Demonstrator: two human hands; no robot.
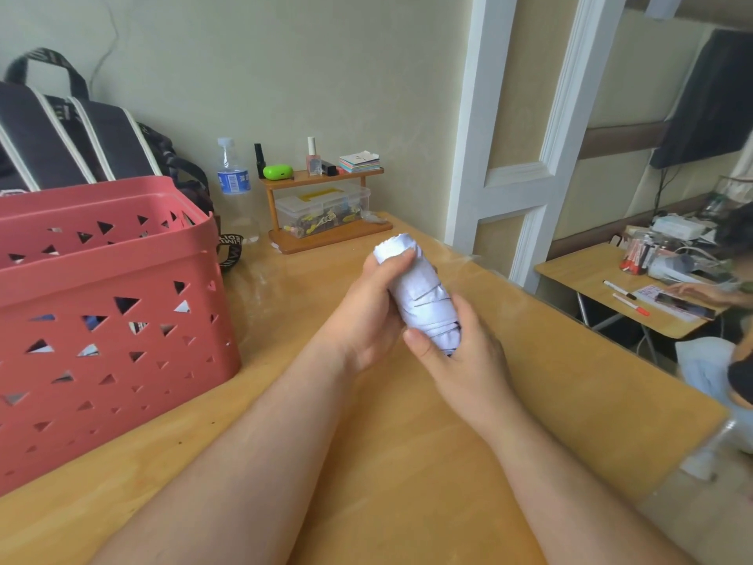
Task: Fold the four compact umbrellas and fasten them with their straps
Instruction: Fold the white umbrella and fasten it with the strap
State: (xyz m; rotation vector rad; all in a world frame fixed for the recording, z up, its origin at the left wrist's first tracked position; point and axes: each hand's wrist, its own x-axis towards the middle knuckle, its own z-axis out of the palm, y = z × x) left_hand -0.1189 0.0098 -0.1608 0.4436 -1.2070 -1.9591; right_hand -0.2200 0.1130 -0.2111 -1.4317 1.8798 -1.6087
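Note:
A white compact umbrella [419, 295], folded into a tight roll, is held above the wooden table [407, 462] near its middle. My left hand [366, 316] grips its upper part, thumb across the top end. My right hand [456, 360] wraps round its lower end, and that end is hidden in the palm. I cannot make out the strap. Bits of blue and white show through the holes of the red plastic basket [102, 320] at the left; what they are is unclear.
A dark striped bag [73, 136] stands behind the basket. At the back are a water bottle [234, 185] and a small wooden shelf [326, 210] with a clear box and small items. Another person sits at a desk [635, 291] on the right.

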